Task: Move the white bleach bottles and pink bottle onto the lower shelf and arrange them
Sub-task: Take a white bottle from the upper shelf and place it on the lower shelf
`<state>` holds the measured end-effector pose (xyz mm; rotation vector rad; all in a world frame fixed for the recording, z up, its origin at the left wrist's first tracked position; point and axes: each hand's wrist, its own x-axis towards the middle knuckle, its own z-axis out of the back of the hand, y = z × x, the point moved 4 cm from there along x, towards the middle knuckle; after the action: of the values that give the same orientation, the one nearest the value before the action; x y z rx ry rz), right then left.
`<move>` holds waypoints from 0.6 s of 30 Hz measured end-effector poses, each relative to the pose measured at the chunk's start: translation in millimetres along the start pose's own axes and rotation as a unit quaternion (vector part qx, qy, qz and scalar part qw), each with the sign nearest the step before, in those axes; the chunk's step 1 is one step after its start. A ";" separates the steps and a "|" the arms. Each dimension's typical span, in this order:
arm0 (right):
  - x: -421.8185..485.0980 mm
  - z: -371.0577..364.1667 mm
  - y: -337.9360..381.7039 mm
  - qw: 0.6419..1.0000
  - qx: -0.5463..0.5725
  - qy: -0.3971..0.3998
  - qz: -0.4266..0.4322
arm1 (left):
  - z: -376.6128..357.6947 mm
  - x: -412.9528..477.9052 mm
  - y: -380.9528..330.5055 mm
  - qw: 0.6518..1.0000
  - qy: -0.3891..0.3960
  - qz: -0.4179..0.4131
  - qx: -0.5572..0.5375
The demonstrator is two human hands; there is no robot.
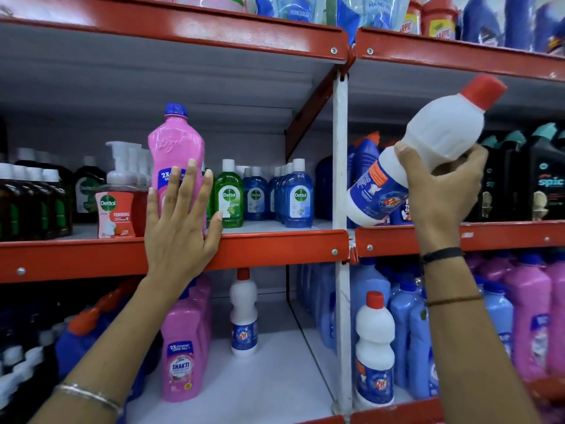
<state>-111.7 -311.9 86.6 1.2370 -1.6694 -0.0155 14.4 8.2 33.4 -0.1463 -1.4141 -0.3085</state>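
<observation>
A pink bottle (pixel 175 148) with a blue cap stands upright on the middle shelf. My left hand (pixel 180 221) is spread flat in front of its lower half, fingers apart, not closed around it. My right hand (pixel 440 194) grips a white bleach bottle (pixel 434 145) with a red cap, tilted to the right in the air before the middle shelf. On the lower shelf (pixel 275 377) a second white bleach bottle (pixel 243 316) stands at the back. A third white bleach bottle (pixel 374 347) stands right of the white upright post.
Dettol bottles (pixel 295 194) fill the middle shelf beside the pink bottle. Pink Shakti bottles (pixel 183 347) line the lower shelf's left, blue bottles (pixel 406 332) and more pink ones its right. A white post (pixel 340 163) divides the bays. Red shelf edges (pixel 275 249) jut forward.
</observation>
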 end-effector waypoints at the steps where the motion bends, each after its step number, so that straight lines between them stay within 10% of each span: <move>1: -7.1 2.0 1.6 1.000 0.026 0.011 -0.001 | -0.4 0.2 0.2 1.000 0.003 0.000 0.001; 8: -92.2 -0.9 -15.6 0.974 0.190 0.115 -0.050 | 0.0 -1.7 2.3 1.000 0.012 -0.005 0.006; 18: -245.5 -22.5 -94.0 0.955 0.091 0.266 -0.098 | -2.0 -4.5 6.1 1.000 0.007 -0.025 0.006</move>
<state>-39.7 -168.9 -123.0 1.3911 -1.0952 0.3308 17.5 14.0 29.2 -0.0990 -1.4079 -0.3412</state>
